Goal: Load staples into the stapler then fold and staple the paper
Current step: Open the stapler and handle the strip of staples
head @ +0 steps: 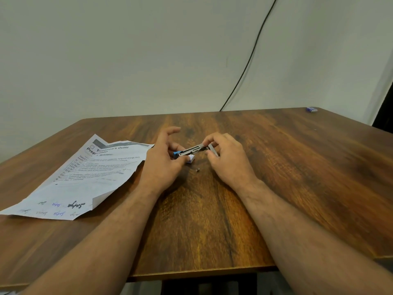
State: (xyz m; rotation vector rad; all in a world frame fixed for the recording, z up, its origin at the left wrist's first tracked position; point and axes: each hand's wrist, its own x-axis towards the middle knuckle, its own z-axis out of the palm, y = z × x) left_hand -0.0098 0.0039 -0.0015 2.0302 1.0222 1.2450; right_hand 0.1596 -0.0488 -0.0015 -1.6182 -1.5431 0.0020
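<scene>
Both hands [165, 158] on stapler [192, 150], lengthwise left-right.

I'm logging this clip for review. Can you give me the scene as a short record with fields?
surface: wooden table
stapler: open, metal channel exposed, held off the table
left hand: grips the stapler's blue end
right hand: pinches the far metal end
paper: printed sheets, creased, left of the hands, untouched
small box: far right corner
cable: down the wall
</scene>
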